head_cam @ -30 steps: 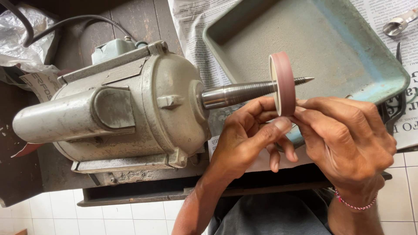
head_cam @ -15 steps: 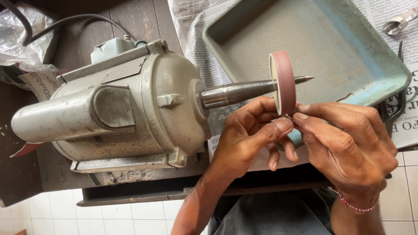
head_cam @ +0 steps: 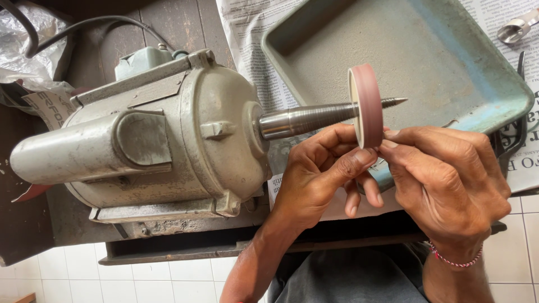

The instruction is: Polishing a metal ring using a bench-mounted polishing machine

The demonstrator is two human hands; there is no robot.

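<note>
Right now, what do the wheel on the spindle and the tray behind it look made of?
Wheel: matte pinkish-red rim, pale face, looks like rubber or bonded abrasive; can't tell which. Tray: looks like metal, its blue paint worn to dull grey. Spindle: shiny bare steel, threaded taper.

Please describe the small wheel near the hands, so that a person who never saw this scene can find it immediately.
Find the big grey motor on the left; a tapered threaded spindle sticks out of its right end. The wheel sits on that spindle, above the fingertips of both hands. It is the only round, reddish-pink disc there.
</note>
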